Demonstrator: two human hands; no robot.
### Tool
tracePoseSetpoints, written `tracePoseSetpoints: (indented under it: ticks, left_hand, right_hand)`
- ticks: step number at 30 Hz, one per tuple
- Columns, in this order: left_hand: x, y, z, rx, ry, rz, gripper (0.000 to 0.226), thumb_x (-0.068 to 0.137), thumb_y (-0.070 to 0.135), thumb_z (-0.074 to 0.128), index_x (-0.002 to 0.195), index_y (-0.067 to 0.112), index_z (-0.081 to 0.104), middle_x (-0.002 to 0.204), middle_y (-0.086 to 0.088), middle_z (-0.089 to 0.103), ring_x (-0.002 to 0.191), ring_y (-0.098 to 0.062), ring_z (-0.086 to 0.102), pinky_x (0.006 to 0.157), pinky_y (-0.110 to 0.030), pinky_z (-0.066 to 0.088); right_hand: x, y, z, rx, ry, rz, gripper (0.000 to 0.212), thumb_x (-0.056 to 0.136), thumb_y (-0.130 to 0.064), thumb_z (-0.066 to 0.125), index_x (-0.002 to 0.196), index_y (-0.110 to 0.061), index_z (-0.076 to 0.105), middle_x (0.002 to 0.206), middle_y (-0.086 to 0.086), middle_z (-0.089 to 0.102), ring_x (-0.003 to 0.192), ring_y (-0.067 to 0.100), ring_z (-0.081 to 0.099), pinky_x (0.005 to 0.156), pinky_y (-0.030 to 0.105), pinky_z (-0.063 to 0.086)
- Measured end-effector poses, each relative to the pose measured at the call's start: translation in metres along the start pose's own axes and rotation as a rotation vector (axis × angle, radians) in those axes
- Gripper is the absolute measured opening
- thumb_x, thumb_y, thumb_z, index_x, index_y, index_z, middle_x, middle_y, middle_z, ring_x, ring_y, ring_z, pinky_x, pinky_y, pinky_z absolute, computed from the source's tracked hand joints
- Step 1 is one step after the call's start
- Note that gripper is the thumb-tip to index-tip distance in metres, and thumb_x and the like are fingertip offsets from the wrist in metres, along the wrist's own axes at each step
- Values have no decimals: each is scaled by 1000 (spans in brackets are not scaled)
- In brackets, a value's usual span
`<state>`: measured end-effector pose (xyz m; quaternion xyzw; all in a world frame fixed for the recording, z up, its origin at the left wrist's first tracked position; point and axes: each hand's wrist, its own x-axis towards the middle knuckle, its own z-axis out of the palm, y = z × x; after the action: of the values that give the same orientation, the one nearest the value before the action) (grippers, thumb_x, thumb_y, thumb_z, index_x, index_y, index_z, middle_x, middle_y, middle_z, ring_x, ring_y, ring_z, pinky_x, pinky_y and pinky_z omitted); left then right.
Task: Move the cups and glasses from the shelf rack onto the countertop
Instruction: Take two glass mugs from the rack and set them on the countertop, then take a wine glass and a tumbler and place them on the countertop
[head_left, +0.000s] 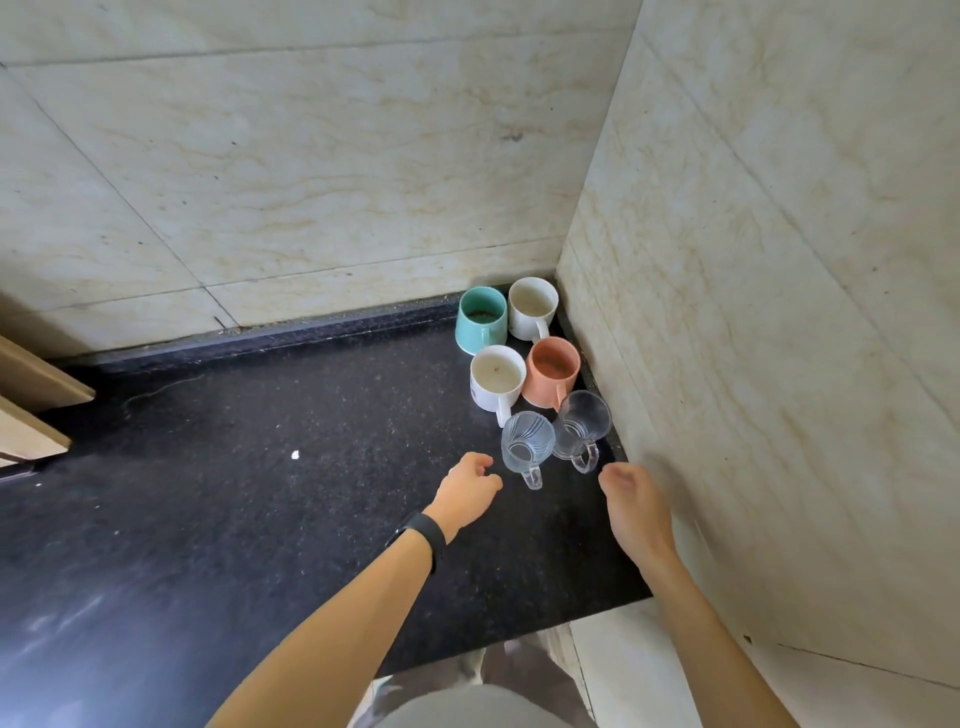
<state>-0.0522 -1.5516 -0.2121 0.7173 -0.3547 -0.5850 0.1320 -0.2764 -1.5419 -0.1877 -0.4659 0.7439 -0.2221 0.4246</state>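
Six vessels stand upright in the right back corner of the black countertop (234, 467): a teal mug (481, 319), a white mug (532, 307), a second white mug (497, 378), an orange mug (552, 372) and two clear glass cups (525, 442) (581, 425) with handles toward me. My left hand (467, 491), with a black band on its wrist, hovers just left of the nearer glass cup, fingers loosely curled and holding nothing. My right hand (631, 501) hovers just right of the glass cups, fingers relaxed, holding nothing. The shelf rack is out of view.
Tiled walls close the corner behind (311, 182) and to the right (779, 312) of the cups. A wooden panel edge (31, 405) juts in at the left. A small white speck (295, 455) lies on the counter.
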Motion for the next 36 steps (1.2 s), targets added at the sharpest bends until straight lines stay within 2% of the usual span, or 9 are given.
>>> tracePoseSetpoints:
  ticks: [3,7,8,11,13,18,24,30,36]
  left_hand:
    - [-17,3,-39,169,115,112,46,97,25,53,142,22,45,143,-9,49,121,-27,54,93,-32,46]
    - [-61,14,-95,407,317,244,48,96,33,51,143,26,45,141,-9,51,122,-30,51,99,-44,47]
    - [-76,16,-109,461,379,273,48,96,34,51,143,27,46,141,-8,52,124,-30,51,99,-45,48]
    - [-127,14,-145,609,577,319,48,96,36,49,143,28,47,146,-4,51,133,-29,44,104,-43,42]
    - [-164,4,-163,665,702,293,48,96,37,49,143,29,47,147,-1,50,140,-26,37,111,-43,33]
    - [-260,-55,-185,644,982,138,46,96,38,48,141,31,50,144,3,52,141,-22,34,114,-43,29]
    - [-399,-157,-166,467,1236,-88,41,95,36,49,136,35,54,142,10,55,135,-20,43,110,-40,36]
    - [-576,-261,-112,350,1516,-394,40,92,36,48,132,36,57,134,8,62,125,-21,53,104,-41,43]
    - [-746,-354,-21,274,1671,-739,37,94,39,48,131,39,55,131,5,63,123,-23,52,101,-40,40]
  right_hand:
    - [-17,-24,2,-74,-34,-130,11,100,-34,56,106,-32,65,107,-16,65,99,3,59,76,16,41]
    - [-32,-79,13,-174,-120,-373,16,100,-32,56,113,-29,65,109,-12,66,98,6,62,75,12,43]
    - [-36,-96,17,-212,-138,-447,17,100,-31,56,114,-28,64,108,-9,66,96,8,63,74,13,46]
    - [-51,-146,28,-331,-191,-691,22,99,-27,56,118,-23,66,111,-2,70,103,21,65,87,35,53]
    - [-66,-176,35,-388,-207,-844,25,98,-28,55,120,-26,68,116,-4,72,108,20,65,93,35,51]
    - [-119,-222,64,-499,-354,-1131,34,102,-32,49,131,-28,65,134,-10,65,129,20,50,107,31,35]
    - [-243,-243,121,-462,-608,-1423,35,102,-33,47,133,-29,63,138,-12,62,134,17,45,109,34,38]
    - [-430,-245,165,-377,-889,-1784,34,100,-33,51,130,-27,66,134,-8,65,129,18,52,108,37,42]
    - [-626,-197,167,-271,-1106,-2037,32,96,-31,54,124,-27,69,124,-4,71,116,24,59,101,42,47]
